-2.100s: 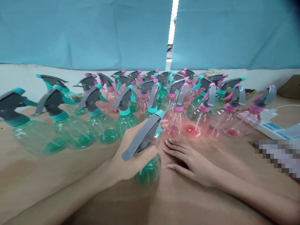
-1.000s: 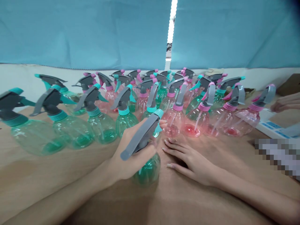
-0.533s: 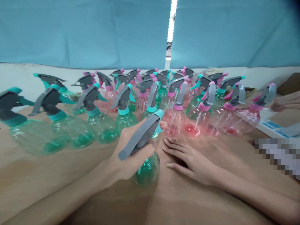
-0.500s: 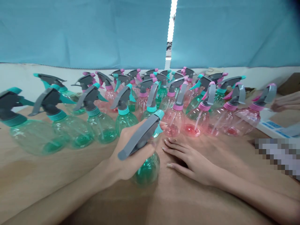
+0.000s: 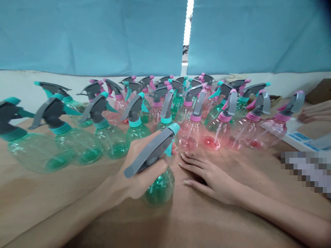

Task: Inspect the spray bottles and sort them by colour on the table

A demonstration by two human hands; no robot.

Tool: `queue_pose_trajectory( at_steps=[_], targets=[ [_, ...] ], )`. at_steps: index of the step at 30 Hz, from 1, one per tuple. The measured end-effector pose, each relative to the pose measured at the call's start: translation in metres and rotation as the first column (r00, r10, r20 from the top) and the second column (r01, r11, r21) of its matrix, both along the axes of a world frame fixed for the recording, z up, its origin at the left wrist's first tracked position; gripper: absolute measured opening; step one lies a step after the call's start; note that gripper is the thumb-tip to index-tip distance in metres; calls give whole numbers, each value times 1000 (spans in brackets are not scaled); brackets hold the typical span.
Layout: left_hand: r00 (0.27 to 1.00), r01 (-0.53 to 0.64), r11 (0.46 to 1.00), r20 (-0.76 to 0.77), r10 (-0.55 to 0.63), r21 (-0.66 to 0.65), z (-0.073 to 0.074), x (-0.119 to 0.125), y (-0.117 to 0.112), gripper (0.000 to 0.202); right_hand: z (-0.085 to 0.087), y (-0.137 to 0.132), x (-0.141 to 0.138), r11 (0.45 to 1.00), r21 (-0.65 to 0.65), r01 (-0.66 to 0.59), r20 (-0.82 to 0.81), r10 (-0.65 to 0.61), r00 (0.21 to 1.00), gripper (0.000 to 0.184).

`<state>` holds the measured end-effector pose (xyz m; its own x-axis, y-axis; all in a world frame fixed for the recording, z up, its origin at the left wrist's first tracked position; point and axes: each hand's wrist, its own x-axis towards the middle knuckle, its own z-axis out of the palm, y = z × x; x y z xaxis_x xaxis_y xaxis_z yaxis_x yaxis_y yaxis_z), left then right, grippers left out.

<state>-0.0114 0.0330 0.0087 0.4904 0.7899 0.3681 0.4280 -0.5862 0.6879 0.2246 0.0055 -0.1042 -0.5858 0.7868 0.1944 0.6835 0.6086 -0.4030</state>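
My left hand (image 5: 141, 168) is wrapped round the neck of a green spray bottle (image 5: 160, 189) with a grey trigger head and a teal nozzle. The bottle stands nearly upright in front of me, its collar hidden by my fingers. To its right, my right hand (image 5: 204, 172) lies palm down on the table with fingers outstretched, holding nothing. Just beyond the fingertips stands a pink spray bottle (image 5: 190, 137). Left of the held bottle, a row of green spray bottles (image 5: 112, 144) with teal collars lines the table.
More pink and green spray bottles are grouped behind, up to the white wall below a blue curtain (image 5: 103, 38). At the right edge are another person's hand (image 5: 317, 112), a white and blue object (image 5: 300, 137) and a brown box (image 5: 320, 91). The table (image 5: 212, 224) is wooden.
My left hand and the held green spray bottle have shifted slightly left. My right hand stays where it was. The whole view has moved very slightly.
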Motion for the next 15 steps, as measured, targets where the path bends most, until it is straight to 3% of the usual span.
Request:
queue_pose_trajectory(
  at_steps=[4, 10, 15],
  targets=[
    [992, 104, 994, 82, -100, -35, 2, 0, 1, 17, 0, 0, 0, 1000, 4, -1, -17, 1, 1000, 55],
    [994, -51, 988, 83, 64, -144, -2, 3, 0, 21, 0, 0, 0, 1000, 8, -6, -7, 6, 1000, 54],
    [983, -82, 979, 147, 111, -187, -7, 5, 0, 36, 0, 0, 0, 1000, 11, -7, 5, 7, 1000, 55]
  ],
)
